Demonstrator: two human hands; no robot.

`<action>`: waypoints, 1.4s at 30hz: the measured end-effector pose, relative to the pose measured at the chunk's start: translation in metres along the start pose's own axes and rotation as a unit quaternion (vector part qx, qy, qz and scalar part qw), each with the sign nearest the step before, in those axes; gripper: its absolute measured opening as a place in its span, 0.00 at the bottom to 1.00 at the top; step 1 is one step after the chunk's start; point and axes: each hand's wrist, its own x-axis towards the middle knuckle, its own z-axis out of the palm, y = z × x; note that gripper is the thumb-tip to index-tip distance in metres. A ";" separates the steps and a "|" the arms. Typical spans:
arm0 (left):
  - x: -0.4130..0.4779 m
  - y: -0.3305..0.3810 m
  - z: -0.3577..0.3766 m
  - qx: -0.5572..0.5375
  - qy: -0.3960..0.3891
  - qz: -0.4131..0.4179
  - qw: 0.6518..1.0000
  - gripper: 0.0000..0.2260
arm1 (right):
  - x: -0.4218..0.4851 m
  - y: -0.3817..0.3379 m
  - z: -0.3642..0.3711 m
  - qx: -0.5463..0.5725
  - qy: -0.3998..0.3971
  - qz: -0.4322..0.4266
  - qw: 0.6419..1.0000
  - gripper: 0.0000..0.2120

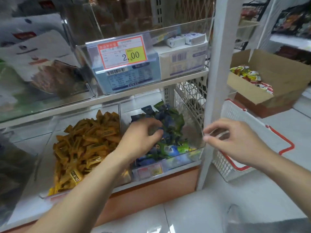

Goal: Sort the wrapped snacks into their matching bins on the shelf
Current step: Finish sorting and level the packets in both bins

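Note:
On the bottom shelf a clear bin holds blue and green wrapped snacks. My left hand reaches into that bin with its fingers curled over the pile, touching the blue wrappers; whether it grips one I cannot tell. To its left a second clear bin is heaped with yellow-orange wrapped snacks. My right hand hovers just right of the white shelf post, fingers bent and apart, with nothing visible in it.
A white shopping basket with red handles stands on the floor right of the white shelf post. Behind it lies an open cardboard box of red-yellow packets. The upper shelf carries boxed goods behind a 2.00 price tag.

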 end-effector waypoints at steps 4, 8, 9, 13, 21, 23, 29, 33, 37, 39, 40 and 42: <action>0.033 0.025 0.059 -0.059 -0.127 -0.005 0.990 0.09 | -0.007 0.029 -0.012 -0.070 0.040 0.092 0.993 0.11; 0.053 0.027 0.100 -0.063 -0.233 -0.014 0.970 0.09 | 0.001 0.050 -0.003 -0.105 0.070 0.153 0.980 0.28; 0.056 0.025 0.106 -0.045 -0.260 -0.009 0.965 0.09 | 0.004 0.053 0.002 -0.098 0.065 0.154 0.981 0.34; 0.063 0.018 0.115 0.014 -0.334 0.005 0.942 0.10 | 0.015 0.056 0.025 -0.058 0.047 0.112 0.991 0.41; 0.069 0.020 0.110 0.032 -0.416 0.010 0.909 0.09 | 0.025 0.063 0.037 -0.098 0.044 0.078 0.991 0.27; 0.067 0.016 0.104 0.020 -0.376 0.005 0.926 0.06 | 0.023 0.061 0.035 -0.096 0.029 0.090 0.991 0.26; 0.061 -0.003 0.074 0.047 -0.303 -0.008 0.952 0.06 | 0.009 0.053 0.017 -0.122 0.028 0.134 0.983 0.14; 0.052 -0.004 0.069 0.068 -0.316 -0.012 0.946 0.05 | -0.004 0.045 0.010 -0.140 0.038 0.157 0.977 0.09; 0.049 0.005 0.066 0.043 -0.275 -0.021 0.960 0.05 | -0.008 0.029 0.019 -0.097 -0.065 0.065 0.991 0.07; 0.046 0.009 0.057 0.017 -0.214 -0.020 0.977 0.07 | -0.005 0.022 0.028 -0.075 -0.089 0.024 0.993 0.09; 0.043 0.011 0.050 -0.006 -0.175 -0.017 0.984 0.08 | -0.001 0.019 0.034 -0.062 -0.090 0.009 0.994 0.10; 0.031 0.014 0.030 -0.054 -0.109 -0.005 0.993 0.08 | 0.008 0.012 0.046 -0.047 -0.080 -0.014 0.996 0.12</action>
